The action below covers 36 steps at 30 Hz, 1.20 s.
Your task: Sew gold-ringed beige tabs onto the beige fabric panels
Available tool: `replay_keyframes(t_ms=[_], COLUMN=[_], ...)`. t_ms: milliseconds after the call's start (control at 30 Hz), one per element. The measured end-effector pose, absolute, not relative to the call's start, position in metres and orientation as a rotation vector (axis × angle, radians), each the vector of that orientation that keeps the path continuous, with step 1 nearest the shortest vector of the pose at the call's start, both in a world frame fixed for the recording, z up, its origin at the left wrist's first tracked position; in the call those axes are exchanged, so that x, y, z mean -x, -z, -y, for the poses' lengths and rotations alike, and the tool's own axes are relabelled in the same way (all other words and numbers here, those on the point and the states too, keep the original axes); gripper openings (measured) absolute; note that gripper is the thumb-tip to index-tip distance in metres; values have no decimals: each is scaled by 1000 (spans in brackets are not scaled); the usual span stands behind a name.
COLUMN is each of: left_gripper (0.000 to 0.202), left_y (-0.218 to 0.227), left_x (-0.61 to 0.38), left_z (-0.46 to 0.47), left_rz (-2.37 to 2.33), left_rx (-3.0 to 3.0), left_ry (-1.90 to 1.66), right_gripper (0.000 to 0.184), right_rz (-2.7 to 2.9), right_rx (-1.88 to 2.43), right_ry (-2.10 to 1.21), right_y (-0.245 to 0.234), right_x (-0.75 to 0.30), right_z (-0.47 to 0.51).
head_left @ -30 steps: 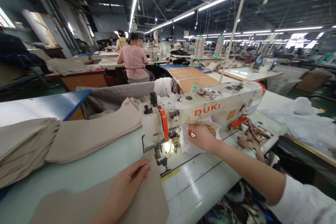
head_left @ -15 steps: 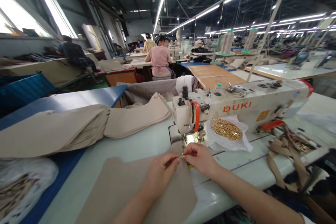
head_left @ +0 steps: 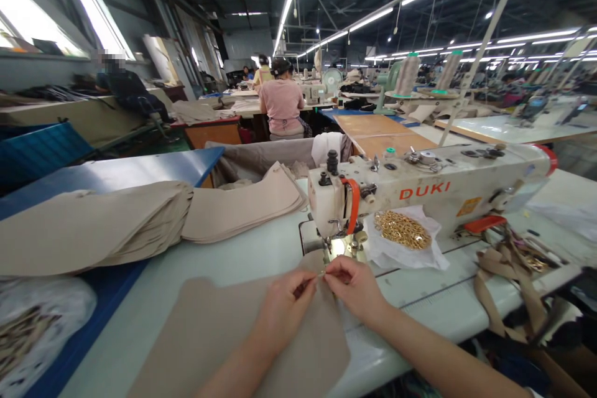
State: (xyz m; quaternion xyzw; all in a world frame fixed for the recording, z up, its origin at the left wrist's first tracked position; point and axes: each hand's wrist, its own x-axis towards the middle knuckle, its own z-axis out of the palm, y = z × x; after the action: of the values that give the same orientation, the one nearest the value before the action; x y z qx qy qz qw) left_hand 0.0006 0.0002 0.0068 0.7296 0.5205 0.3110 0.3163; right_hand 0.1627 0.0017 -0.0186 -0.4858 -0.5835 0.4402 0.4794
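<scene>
My left hand and my right hand meet fingertip to fingertip just in front of the sewing machine's needle area. Both are closed in a pinch. A tiny light-coloured piece shows between the fingertips, too small to name. Beneath them a large beige fabric panel lies flat, its narrow upper part reaching toward the presser foot. The white sewing machine stands right behind my hands, its lamp lit at the needle. To its right, many small gold metal rings or links are heaped on white plastic.
Stacked beige panels lie at the left back, with another pile nearer. A plastic bag of small strips sits at lower left. Beige straps hang over the table's right edge. A co-worker in pink sits ahead.
My fingertips stay together at nearly the same spot, shifting slightly; the small piece between them shows less than before. The fabric panel lies almost unchanged. The view has turned a little.
</scene>
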Motion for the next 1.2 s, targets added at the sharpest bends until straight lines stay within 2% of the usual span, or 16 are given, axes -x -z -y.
replay_keyframes(t_ms=[133, 233, 433, 567, 667, 767, 1033, 1200], left_gripper=[19, 19, 17, 23, 25, 27, 25, 39], left_y=[-7, -5, 3, 4, 2, -1, -11, -13], left_x=[-1, -2, -5, -5, -5, -6, -3, -2], left_z=[0, -2, -10, -11, -12, -11, -6, -10], left_rz=[-1313, -1302, -1181, -1121, -1063, -1036, -1001, -977], left_rx=[-1925, -1859, -1549, -1502, -1453, -1390, -1424, -1254], left_ry=[-803, -792, -857, -840, -814, -809, -835, -836], right_gripper=[10, 11, 13, 3, 16, 24, 35, 38], right_rz=[1630, 1673, 1629, 1410, 1261, 1203, 1209, 1165], right_rx=[1217, 1224, 1151, 1132, 1020, 973, 1049, 1076], right_ry=[-825, -772, -861, -1053, -1354, -1495, -1438, -1420], right_y=[13, 8, 5, 12, 10, 4, 7, 8], right_x=[-162, -162, -163, -165, -169, -171, -170, -170], right_z=[4, 7, 7, -1, -3, -2, -1, -3])
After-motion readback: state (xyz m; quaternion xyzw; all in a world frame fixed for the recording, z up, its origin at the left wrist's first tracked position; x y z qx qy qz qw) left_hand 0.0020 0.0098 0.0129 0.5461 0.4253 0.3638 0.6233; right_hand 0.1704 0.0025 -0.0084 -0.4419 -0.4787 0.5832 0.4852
